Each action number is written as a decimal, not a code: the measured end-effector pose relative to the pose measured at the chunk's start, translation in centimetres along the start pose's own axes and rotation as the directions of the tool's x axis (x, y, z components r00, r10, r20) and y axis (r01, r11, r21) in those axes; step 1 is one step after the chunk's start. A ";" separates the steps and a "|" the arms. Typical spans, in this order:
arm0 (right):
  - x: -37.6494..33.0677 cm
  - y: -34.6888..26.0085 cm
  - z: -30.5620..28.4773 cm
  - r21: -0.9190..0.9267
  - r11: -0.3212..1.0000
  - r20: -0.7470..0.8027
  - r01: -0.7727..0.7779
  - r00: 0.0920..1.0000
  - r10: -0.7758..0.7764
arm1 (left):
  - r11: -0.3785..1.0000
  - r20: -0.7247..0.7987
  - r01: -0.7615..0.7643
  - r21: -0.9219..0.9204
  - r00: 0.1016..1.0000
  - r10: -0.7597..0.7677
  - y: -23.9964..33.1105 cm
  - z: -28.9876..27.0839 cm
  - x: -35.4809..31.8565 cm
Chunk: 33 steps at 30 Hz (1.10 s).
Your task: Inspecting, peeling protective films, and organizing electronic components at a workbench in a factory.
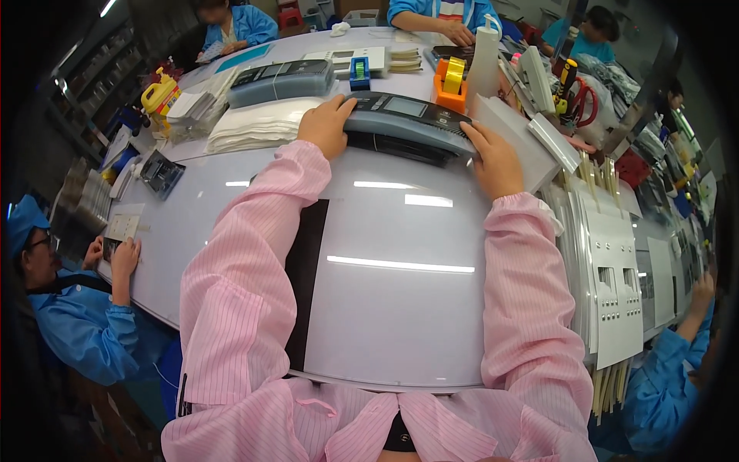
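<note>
Across the far side of the table, both my arms reach out to a stack of glossy black panels (400,122) with a grey window in the top one. My left hand (326,128) is closed on the stack's left end, fingers over its top edge. At the right end my right hand (496,160) grips the corner, its fingers laid on the upper face and its thumb mostly hidden. The stack's underside looks layered and bluish grey. A pile of white sheets (258,127) lies beside my left hand, and a similar dark banded stack (281,82) sits behind it.
An orange tape dispenser (451,86), a blue tape dispenser (359,73) and a white squeeze bottle (483,65) stand behind the panels. White punched panels (613,285) are piled along the right. A yellow jug (161,92) stands far left. Co-workers in blue sit around the table.
</note>
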State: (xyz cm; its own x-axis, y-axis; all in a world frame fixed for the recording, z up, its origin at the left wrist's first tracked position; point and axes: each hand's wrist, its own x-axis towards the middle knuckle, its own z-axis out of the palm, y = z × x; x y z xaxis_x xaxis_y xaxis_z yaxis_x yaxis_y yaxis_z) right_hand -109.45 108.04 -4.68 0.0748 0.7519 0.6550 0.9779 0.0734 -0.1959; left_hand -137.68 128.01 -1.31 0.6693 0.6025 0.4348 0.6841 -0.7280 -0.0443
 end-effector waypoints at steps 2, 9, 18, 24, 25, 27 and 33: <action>0.2 -0.2 -0.3 0.020 1.000 -0.003 -0.015 1.000 0.016 | 1.000 0.124 -0.025 -0.011 0.992 0.026 -0.6 -0.5 0.8; 1.9 -3.4 -1.8 -0.036 0.985 -0.208 0.168 0.963 -0.172 | 0.994 0.019 -0.058 -0.096 0.998 0.060 -3.5 -0.9 1.2; 3.7 -7.3 -8.4 0.186 0.949 -0.533 0.255 0.838 -0.121 | 0.929 -0.505 -0.366 -0.047 0.812 0.294 -3.9 -14.1 3.6; 2.9 -6.3 -6.8 0.882 0.470 -0.200 0.032 0.929 0.312 | -0.368 -0.039 -0.144 -0.918 0.960 -0.277 -2.0 -8.3 -1.0; 1.9 -6.1 -6.2 0.875 0.484 -0.142 -0.023 0.943 0.300 | -0.072 0.011 -0.011 -0.997 0.957 -0.290 -1.5 -7.8 -3.1; -0.5 -5.3 -4.9 0.865 0.496 -0.082 -0.073 0.956 0.283 | -0.016 0.310 0.319 -0.947 0.904 -0.296 -1.5 -6.3 -6.7; -5.0 -4.4 -2.6 0.789 0.523 0.224 -0.323 0.943 0.245 | -0.125 0.354 0.340 -0.932 0.928 -0.115 -2.9 -3.5 -13.1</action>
State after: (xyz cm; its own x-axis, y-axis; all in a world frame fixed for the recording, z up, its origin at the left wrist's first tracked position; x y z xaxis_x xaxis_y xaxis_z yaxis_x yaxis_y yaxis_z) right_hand -113.63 102.25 -5.13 0.2666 0.8740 0.4062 0.3329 0.3120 -0.8898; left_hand -149.38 121.08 -3.74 0.6454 0.7585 0.0902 -0.1278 -0.0092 0.9918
